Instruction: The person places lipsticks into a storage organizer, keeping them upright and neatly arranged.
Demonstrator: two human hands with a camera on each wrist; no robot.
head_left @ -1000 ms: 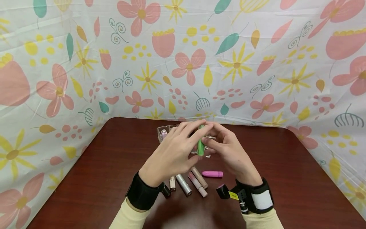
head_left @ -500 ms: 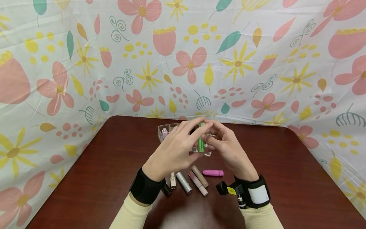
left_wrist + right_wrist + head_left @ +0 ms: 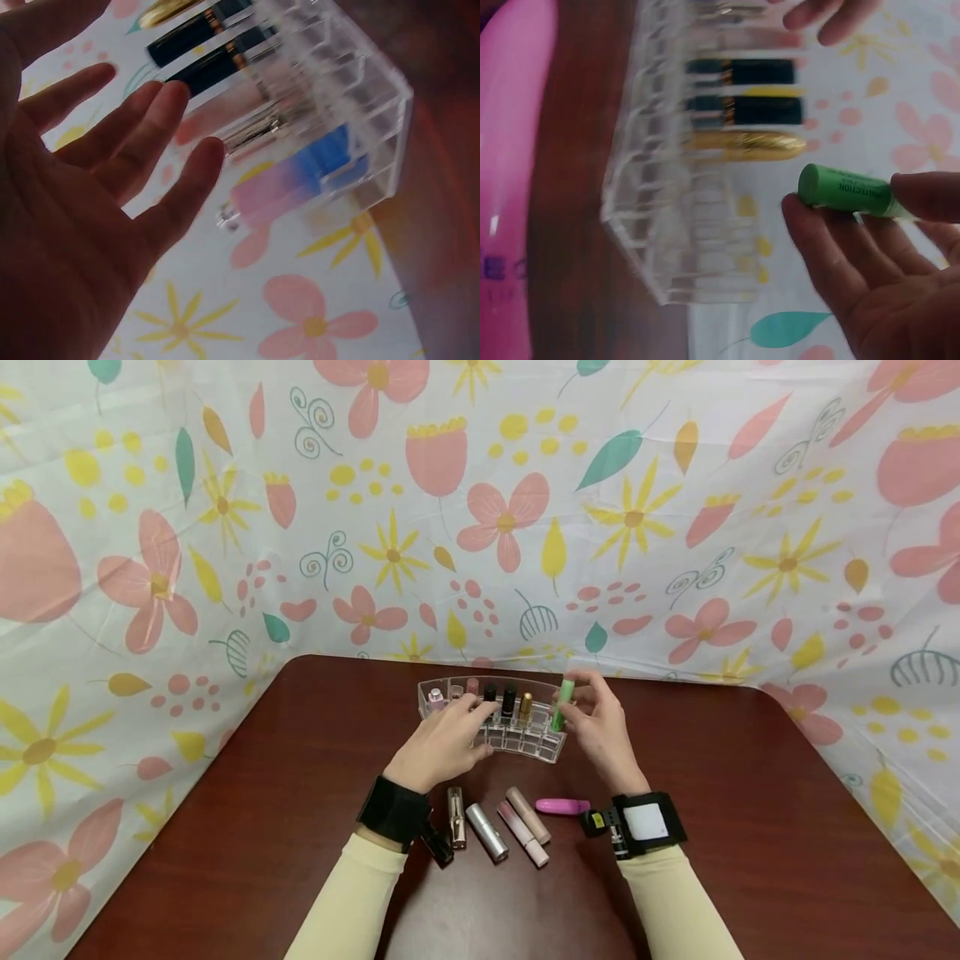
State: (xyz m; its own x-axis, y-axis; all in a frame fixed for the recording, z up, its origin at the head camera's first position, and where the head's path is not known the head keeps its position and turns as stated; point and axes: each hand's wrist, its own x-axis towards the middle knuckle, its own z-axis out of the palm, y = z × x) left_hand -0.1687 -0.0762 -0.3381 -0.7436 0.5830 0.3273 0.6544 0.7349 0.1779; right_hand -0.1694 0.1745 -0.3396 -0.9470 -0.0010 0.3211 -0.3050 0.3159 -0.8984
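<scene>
My right hand (image 3: 603, 727) pinches a green lip balm tube (image 3: 562, 704) between thumb and fingers, tilted above the right end of a clear lipstick organizer (image 3: 540, 748). Printed letters show on the tube's side in the right wrist view. My left hand (image 3: 442, 745) is at the organizer's left part, fingers spread and holding nothing; whether it touches the organizer is unclear. Standing in the slots are a gold lipstick (image 3: 750, 145), two black lipsticks (image 3: 765, 110) and a pink-and-blue tube (image 3: 289, 180). Slots at the right end beside the gold one hold nothing.
On the dark wooden table (image 3: 750, 827), in front of the organizer, lie a magenta tube (image 3: 562, 807), a beige tube (image 3: 528, 816), a pink tube (image 3: 522, 833), a silver tube (image 3: 487, 832), a gold-trimmed tube (image 3: 456, 818) and a black tube (image 3: 437, 847). Floral cloth (image 3: 637, 610) hangs behind.
Both hands were together around the green lip balm. They have parted: the left let go and moved left and down, while the right carried the tube right, uncovering the organizer.
</scene>
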